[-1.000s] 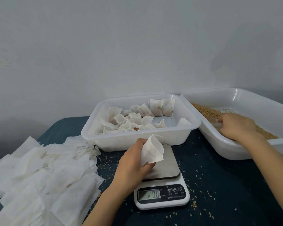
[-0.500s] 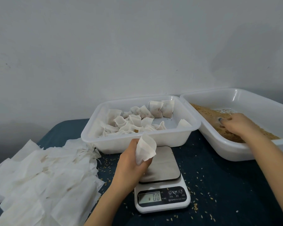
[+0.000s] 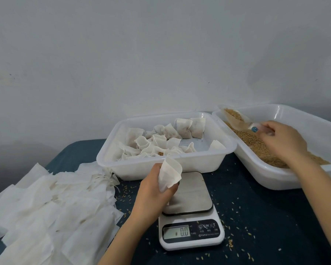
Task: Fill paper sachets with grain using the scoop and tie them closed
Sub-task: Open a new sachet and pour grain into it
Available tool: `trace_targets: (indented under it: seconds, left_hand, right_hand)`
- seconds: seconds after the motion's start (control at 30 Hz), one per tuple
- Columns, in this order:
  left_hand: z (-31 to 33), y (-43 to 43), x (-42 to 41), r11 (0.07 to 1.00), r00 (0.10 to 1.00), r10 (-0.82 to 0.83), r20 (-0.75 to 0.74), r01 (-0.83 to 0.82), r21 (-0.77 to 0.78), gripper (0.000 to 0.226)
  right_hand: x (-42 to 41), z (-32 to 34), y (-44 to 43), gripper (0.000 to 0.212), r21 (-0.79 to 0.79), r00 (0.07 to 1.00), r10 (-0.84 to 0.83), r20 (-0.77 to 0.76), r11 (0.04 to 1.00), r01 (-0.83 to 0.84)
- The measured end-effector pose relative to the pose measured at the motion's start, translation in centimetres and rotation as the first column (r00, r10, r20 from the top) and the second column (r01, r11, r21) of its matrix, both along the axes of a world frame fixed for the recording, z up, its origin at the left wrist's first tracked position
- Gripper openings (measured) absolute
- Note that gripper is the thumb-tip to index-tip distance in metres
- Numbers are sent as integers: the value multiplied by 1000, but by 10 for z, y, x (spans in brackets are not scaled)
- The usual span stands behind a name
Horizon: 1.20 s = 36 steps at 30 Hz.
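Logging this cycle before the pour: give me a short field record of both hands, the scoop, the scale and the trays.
left hand: holds sachet, mouth up, by the scale platform
right hand: grips scoop, loaded with grain, above grain tray
scale: display reads 0.0
middle tray: filled sachets inside
flat sachet pile: on the cloth, far left

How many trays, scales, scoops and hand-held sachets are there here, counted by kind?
Trays: 2, the sachet tray and the grain tray
Scale: 1
Scoop: 1, in the right hand
Held sachet: 1, in the left hand
Total: 5
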<state>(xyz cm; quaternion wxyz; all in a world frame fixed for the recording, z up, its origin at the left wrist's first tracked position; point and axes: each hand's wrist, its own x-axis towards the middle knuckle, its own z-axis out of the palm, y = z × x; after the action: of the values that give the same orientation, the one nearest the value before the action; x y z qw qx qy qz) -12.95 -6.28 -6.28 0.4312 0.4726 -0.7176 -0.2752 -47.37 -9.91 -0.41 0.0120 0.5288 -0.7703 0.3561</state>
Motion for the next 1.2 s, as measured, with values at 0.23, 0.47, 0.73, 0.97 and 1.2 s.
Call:
trace_targets:
  seconds: [0.23, 0.47, 0.73, 0.97, 1.2]
  left_hand:
    - [-1, -4, 5, 998, 998, 60, -5, -60, 24, 29]
    - [2, -7, 13, 996, 996, 83, -35, -81, 48, 34]
    - [1, -11, 18, 996, 997, 76, -14, -75, 56, 35]
    - [1, -6, 14, 998, 995, 31, 99, -36, 56, 31]
    - [7, 4, 7, 996, 986, 41, 165, -53, 69, 42]
  right_hand:
    - [34, 13, 13, 30, -7, 914, 405, -34, 914, -406]
    - [63, 16, 29, 28, 21, 791, 610, -47, 792, -610]
    - [70, 26, 28, 34, 89, 698, 625, -348, 764, -640]
    - [79, 49, 33, 33, 107, 605, 575, -551, 768, -632]
    - [90, 66, 36, 31, 166, 557, 569, -605, 775, -610]
